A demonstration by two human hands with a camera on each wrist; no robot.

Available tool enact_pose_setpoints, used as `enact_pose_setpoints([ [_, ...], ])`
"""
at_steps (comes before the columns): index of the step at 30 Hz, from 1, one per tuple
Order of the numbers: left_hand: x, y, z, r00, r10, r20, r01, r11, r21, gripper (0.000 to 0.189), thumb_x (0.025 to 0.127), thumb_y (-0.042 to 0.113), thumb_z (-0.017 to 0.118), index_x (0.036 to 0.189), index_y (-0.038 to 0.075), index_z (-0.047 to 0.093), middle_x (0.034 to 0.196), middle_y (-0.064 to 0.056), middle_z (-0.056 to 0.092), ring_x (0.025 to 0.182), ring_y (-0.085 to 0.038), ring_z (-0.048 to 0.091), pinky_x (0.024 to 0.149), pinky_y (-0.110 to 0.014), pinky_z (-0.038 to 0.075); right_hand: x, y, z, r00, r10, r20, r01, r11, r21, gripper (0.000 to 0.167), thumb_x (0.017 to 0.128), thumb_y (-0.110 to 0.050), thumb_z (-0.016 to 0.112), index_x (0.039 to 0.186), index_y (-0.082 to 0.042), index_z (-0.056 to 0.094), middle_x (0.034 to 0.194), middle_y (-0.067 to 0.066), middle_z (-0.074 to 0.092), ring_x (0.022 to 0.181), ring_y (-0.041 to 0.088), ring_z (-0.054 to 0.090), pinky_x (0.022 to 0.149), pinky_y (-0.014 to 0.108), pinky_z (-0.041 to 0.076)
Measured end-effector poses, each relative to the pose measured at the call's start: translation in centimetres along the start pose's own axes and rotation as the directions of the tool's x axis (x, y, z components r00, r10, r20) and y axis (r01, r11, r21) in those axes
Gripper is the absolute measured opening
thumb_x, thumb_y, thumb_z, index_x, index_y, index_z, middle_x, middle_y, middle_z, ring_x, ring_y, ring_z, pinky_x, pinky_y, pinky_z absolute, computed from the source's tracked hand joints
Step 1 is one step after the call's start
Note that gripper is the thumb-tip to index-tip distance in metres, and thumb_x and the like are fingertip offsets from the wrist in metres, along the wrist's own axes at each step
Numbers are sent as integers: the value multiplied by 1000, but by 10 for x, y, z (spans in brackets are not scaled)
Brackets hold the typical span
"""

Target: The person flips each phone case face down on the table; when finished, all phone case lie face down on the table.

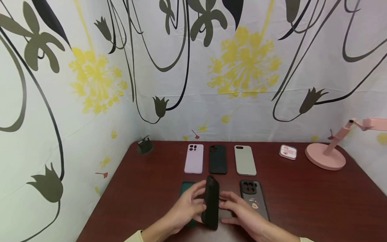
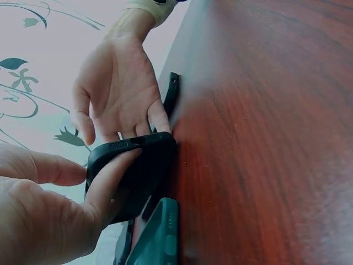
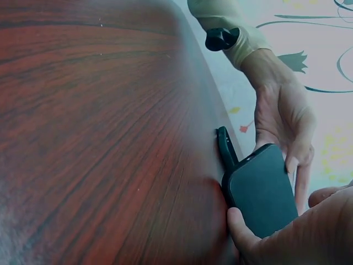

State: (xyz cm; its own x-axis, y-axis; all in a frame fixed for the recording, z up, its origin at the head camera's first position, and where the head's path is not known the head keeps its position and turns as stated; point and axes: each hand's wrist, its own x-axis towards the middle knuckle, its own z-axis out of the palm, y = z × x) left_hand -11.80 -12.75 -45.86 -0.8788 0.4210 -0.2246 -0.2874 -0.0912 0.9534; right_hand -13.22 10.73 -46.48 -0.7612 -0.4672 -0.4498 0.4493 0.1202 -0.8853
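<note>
A black phone case (image 1: 211, 203) stands tilted on edge between the two hands at the front of the table. My left hand (image 1: 187, 206) grips it; in the left wrist view the thumb (image 2: 113, 179) reaches into its hollow side. On the other side, my right hand (image 1: 242, 210) has its fingers extended, and in the right wrist view a fingertip (image 3: 236, 217) touches the case's lower edge. Partly hidden under the left hand lies a dark green phone case (image 1: 186, 185). Beside the right hand is a smoky phone case (image 1: 255, 198) with a dark camera frame.
Behind, in a row, lie a lilac phone case (image 1: 194, 159), a dark phone case (image 1: 217, 161) and a pale grey-green phone case (image 1: 245, 161). A small white square box (image 1: 288, 152) and a pink lamp (image 1: 325, 156) stand back right. A dark small object (image 1: 145, 145) is at the back left corner.
</note>
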Motion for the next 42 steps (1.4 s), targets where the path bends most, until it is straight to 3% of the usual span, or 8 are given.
enact_pose_setpoints([
  [7, -8, -7, -3, 998, 8, -61, -9, 1000, -8, 80, 97, -11, 55, 168, 9, 24, 170, -28, 27, 136, -39, 61, 75, -40, 68, 9, 6, 4, 1000, -11, -25, 11, 1000, 11, 71, 107, -27, 55, 161, 9, 26, 163, 36, 33, 150, 47, 42, 104, 52, 59],
  [14, -8, -10, -3, 997, 6, -71, -5, 1000, 13, 80, 95, -11, 56, 167, 13, 29, 170, -28, 28, 137, -38, 60, 71, -35, 68, 8, 8, -1, 997, -38, -73, 42, 998, 55, 58, 108, -15, 52, 156, 8, 28, 155, 35, 44, 126, 31, 67, 100, 50, 63],
  [19, -7, -11, -3, 997, 5, -81, -1, 999, 46, 80, 94, -9, 57, 166, 18, 34, 168, -27, 31, 142, -46, 53, 69, -36, 68, 7, 3, -8, 991, -45, -130, 51, 998, 48, 51, 108, -9, 52, 153, 5, 32, 144, 30, 53, 111, 25, 71, 94, 50, 65],
  [27, -2, -17, -5, 997, 14, -76, -4, 992, 126, 80, 96, -6, 60, 166, 20, 34, 163, -30, 37, 109, -25, 72, 67, -38, 67, 10, -2, -14, 969, -120, -217, 106, 992, -74, 49, 103, -6, 63, 146, 1, 41, 120, 17, 57, 97, 23, 68, 80, 46, 67],
  [30, 2, -16, -5, 995, 34, -91, -11, 971, 237, 78, 97, -4, 65, 164, 21, 37, 153, -26, 49, 99, -22, 73, 67, -36, 67, 11, -3, -16, 960, -162, -229, 140, 984, -108, 52, 102, -5, 66, 147, -3, 41, 116, 14, 57, 94, 23, 67, 76, 45, 68],
  [34, 9, -13, -7, 993, 40, -111, 4, 926, 376, 78, 94, 0, 74, 160, 21, 42, 132, -17, 62, 90, -21, 73, 65, -36, 65, 13, -5, -19, 952, -190, -240, 162, 978, -132, 57, 100, -2, 66, 150, -10, 40, 114, 15, 56, 91, 24, 67, 73, 44, 68],
  [38, 14, -10, -7, 993, 46, -106, 9, 880, 474, 75, 92, 2, 78, 158, 20, 46, 126, -11, 66, 96, -19, 72, 65, -35, 65, 16, -4, -24, 956, -192, -220, 162, 976, -149, 62, 99, 1, 66, 152, -9, 36, 112, 15, 55, 90, 24, 67, 72, 44, 68],
  [42, 17, -11, -3, 994, 46, -95, 10, 852, 524, 72, 92, 1, 77, 156, 15, 49, 128, -9, 65, 104, -19, 67, 60, -32, 64, 17, -1, -30, 963, -195, -187, 159, 969, -191, 65, 97, 3, 67, 153, -3, 34, 109, 16, 54, 87, 25, 68, 71, 45, 68],
])
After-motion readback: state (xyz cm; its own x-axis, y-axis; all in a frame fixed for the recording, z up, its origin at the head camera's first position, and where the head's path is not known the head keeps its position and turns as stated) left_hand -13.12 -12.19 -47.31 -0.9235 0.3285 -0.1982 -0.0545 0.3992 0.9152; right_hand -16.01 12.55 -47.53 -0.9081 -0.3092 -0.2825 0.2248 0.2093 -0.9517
